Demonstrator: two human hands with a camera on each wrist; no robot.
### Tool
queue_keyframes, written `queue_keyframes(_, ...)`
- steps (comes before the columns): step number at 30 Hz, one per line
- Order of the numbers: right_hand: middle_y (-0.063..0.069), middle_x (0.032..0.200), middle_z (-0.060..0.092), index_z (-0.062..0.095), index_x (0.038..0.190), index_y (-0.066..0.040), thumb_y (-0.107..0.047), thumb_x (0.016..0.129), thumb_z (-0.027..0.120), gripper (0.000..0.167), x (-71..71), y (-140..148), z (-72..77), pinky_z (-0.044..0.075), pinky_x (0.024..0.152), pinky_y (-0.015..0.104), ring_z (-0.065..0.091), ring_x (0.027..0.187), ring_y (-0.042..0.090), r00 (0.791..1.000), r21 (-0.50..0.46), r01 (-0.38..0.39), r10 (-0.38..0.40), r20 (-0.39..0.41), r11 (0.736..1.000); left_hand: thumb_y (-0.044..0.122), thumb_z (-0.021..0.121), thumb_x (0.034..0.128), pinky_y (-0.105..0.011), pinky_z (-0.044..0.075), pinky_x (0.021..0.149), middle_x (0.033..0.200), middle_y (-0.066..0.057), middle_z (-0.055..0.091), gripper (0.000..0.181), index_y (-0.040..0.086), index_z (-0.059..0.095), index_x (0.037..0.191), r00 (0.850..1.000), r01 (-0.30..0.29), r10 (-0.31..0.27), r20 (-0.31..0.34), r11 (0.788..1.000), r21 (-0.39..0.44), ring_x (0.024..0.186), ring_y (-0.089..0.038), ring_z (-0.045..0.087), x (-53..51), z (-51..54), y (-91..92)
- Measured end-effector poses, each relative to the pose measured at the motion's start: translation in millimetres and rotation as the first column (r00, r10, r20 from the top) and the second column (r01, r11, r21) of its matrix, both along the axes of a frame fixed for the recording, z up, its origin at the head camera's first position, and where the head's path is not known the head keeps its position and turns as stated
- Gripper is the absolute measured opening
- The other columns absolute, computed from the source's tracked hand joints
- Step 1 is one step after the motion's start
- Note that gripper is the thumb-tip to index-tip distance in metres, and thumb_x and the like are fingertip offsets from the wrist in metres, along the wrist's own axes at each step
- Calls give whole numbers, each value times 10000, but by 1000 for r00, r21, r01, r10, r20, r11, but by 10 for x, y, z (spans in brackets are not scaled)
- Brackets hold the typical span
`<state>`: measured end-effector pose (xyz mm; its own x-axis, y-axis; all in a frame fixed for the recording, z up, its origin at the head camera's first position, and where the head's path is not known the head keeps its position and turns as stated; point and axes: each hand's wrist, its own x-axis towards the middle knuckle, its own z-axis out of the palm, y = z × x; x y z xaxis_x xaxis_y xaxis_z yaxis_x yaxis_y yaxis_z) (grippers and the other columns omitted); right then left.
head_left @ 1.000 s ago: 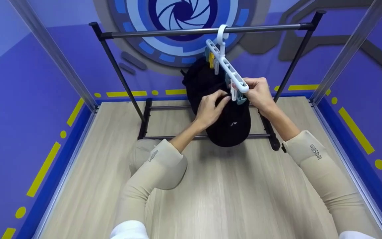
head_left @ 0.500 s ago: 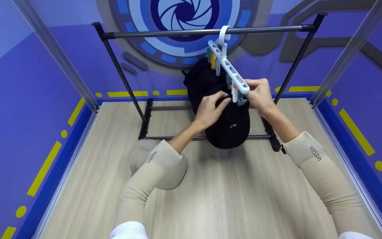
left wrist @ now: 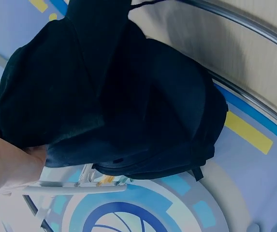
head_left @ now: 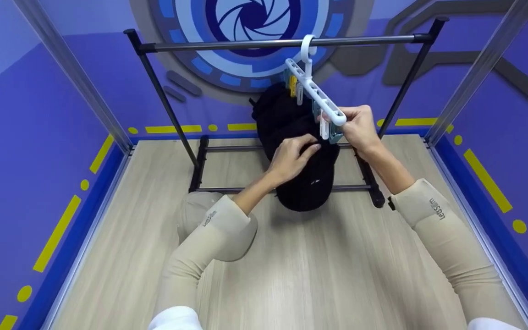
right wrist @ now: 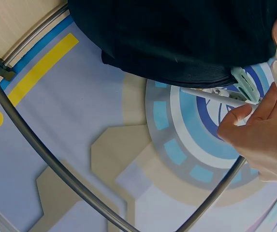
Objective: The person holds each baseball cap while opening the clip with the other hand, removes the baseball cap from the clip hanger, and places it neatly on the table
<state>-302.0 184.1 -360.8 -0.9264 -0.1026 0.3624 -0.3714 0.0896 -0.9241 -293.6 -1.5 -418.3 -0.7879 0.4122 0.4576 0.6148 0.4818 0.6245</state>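
Observation:
A black cap (head_left: 310, 183) with a small pale logo hangs in front of the rack, pinched near its upper edge by my left hand (head_left: 289, 158). More black fabric (head_left: 271, 112) spreads behind it; whether this is a second cap, I cannot tell. Above it a white clip hanger (head_left: 319, 96) hooks over the rack's top bar, carrying yellow, white and green clips. At the hanger's near end my right hand (head_left: 359, 130) pinches a clip, its fingertips partly hidden by the hanger. The right wrist view shows a green clip (right wrist: 245, 84) against the dark fabric's edge.
A beige cap (head_left: 239, 240) lies on the wood-patterned floor, partly under my left forearm. The dark metal rack (head_left: 227, 46) has uprights on both sides and low bars behind the black cap. Blue panels (head_left: 25, 183) enclose the space.
The black cap's brim has swung left and slightly down, and my left hand has lowered a little with it. My right hand stays at the hanger's near end.

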Motion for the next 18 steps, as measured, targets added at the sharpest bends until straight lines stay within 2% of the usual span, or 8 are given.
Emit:
queue_keyframes(5,-118,778,779,718,1127,128,-43,918,731,270,38,27,24,540,716,177,699,875,30,999,17,-4,4,32,1000,243,597,1041,-321,550,889,1079,-37,771,214,81,732,1080,1000,5,-5,-10,1000,-11,999,-151,713,37,-9,-2)
queue_keyframes(10,-95,845,789,710,1155,127,-18,937,694,262,59,61,39,530,801,192,683,971,60,996,24,-58,56,70,998,245,592,1044,-307,550,866,1078,-37,770,218,80,730,1078,1000,22,-22,3,1000,-10,955,-141,701,85,18,-11)
queue_keyframes(15,-63,927,796,759,1080,34,-25,975,652,161,65,101,34,504,854,209,656,1030,68,987,10,-128,126,102,992,253,596,1043,-303,554,865,1084,-33,773,221,83,733,1079,1000,17,-18,-5,1000,-20,967,-141,712,116,15,-27)
queue_keyframes(18,-37,985,796,758,1003,-15,-13,992,618,140,54,116,19,479,941,218,629,1127,71,982,10,-160,158,103,987,254,599,1041,-301,555,871,1080,-31,774,220,84,734,1077,1000,2,-3,-11,1000,-21,983,-145,717,127,11,-49)
